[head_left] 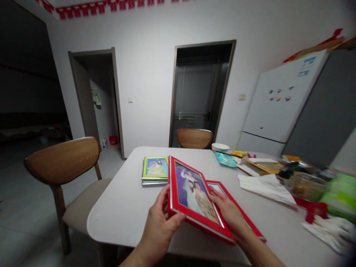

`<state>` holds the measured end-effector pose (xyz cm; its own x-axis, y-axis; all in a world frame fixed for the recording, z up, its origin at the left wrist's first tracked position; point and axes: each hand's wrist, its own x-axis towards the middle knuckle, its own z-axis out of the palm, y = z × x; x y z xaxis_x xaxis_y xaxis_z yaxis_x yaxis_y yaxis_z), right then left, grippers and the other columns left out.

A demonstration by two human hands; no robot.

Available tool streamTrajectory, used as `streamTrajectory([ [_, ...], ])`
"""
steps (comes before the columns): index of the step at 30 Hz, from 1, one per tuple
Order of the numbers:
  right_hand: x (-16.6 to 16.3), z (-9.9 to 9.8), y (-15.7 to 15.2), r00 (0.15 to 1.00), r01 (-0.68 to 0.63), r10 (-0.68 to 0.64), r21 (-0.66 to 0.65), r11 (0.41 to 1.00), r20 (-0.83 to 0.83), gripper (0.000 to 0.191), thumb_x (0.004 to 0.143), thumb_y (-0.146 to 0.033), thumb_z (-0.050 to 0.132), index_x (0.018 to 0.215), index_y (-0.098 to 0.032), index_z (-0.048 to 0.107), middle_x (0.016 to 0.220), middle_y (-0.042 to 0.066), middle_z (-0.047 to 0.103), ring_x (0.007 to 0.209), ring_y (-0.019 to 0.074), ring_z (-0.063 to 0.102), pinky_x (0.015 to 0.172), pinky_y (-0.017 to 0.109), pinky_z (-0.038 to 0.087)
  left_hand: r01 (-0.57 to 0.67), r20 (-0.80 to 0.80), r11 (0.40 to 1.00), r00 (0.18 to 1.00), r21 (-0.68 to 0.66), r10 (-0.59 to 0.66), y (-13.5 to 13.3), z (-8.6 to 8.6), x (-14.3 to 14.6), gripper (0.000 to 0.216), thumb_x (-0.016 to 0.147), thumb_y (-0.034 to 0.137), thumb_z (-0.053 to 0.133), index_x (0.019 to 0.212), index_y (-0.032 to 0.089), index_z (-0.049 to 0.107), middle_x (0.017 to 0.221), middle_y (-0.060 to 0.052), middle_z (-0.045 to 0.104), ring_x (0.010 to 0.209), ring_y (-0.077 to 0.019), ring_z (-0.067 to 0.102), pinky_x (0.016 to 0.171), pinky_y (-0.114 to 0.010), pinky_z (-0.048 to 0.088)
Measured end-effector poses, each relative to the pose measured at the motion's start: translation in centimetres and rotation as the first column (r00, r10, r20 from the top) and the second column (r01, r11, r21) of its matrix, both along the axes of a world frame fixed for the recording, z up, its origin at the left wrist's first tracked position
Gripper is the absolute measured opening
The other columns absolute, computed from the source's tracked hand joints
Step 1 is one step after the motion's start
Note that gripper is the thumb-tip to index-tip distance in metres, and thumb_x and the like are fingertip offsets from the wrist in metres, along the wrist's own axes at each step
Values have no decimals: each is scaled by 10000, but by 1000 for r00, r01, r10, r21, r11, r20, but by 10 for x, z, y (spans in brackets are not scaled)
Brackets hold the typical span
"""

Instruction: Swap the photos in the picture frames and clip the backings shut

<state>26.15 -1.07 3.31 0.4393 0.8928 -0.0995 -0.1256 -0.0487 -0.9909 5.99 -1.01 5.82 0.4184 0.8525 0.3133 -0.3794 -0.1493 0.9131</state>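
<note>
A red picture frame [198, 200] with a photo of people in pale clothes is tilted up over the near side of the table. My left hand [162, 218] is closed on its left edge, the thumb along the bottom corner. My right hand [226, 209] grips its right side, fingertips over the edge onto the picture. Partly hidden behind that hand and the held frame is a second red picture frame [236, 207]. Further left on the table, a yellow-green picture frame [155, 168] lies on top of a small stack.
A white table [119, 207] carries clutter at the right: white paper [267, 187], a teal packet [226, 159], a bowl [220, 147], a clear container [308, 185] and a green bag [340, 196]. Wooden chairs stand at left [63, 159] and far side [194, 138].
</note>
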Motion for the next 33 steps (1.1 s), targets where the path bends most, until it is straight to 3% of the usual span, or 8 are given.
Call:
streamTrajectory([
  [3,50,3,0,972,64,-43,-82,995,230,522,644,-289,514,1151,-174,469,750,41,678,646,202,622,582,296,467,74,-117,997,990,16,-72,5,-23,25,673,633,179,608,1228,159,293,1171,-69,505,1001,-202,511,826,-278,448],
  [6,84,-4,3,897,83,-5,-158,984,441,538,663,-276,488,1174,-117,430,723,50,677,648,196,620,578,277,456,52,-296,994,955,92,-23,8,-44,48,669,650,186,577,1246,143,278,1154,-61,524,989,-190,518,848,-271,422],
  [13,123,-33,11,519,189,122,-253,949,846,446,704,-304,412,1100,-124,511,895,91,656,825,216,594,695,273,417,64,-704,947,685,313,186,13,-64,72,638,648,232,557,1233,101,337,1199,-108,473,1079,-241,421,939,-325,299],
  [17,130,-36,12,404,221,170,-276,936,899,396,709,-283,406,1060,-166,547,981,85,630,880,221,574,731,273,405,115,-724,937,668,329,172,15,-68,72,674,628,233,581,1242,116,326,1219,-100,453,1092,-237,412,948,-312,290],
  [20,115,-26,13,312,273,161,-251,929,936,406,719,-261,388,1076,-134,535,1003,122,613,897,240,561,763,302,394,168,-691,921,711,352,134,19,-68,62,698,614,261,614,1238,136,328,1216,-92,461,1078,-223,437,930,-297,323],
  [23,72,-11,22,201,184,27,-65,981,979,405,736,-268,372,1061,-91,535,1064,149,571,971,234,516,850,316,348,114,-713,911,664,397,227,32,-69,46,652,647,301,596,1220,104,355,1231,-119,442,1108,-216,417,940,-291,317],
  [27,-4,-4,56,283,-143,109,-71,987,953,420,727,-251,407,1114,-114,494,1127,107,539,1032,190,481,878,292,334,-25,-732,888,555,460,395,74,-65,20,612,652,263,589,1195,79,377,1257,-145,401,1161,-232,349,975,-321,255],
  [33,-46,-15,121,340,-112,178,-148,983,924,459,744,-245,382,1145,-33,452,1047,165,579,932,209,552,785,291,397,-231,-702,815,418,532,576,139,-47,-15,597,682,174,523,1211,8,302,1311,-215,270,1224,-301,188,995,-402,135],
])
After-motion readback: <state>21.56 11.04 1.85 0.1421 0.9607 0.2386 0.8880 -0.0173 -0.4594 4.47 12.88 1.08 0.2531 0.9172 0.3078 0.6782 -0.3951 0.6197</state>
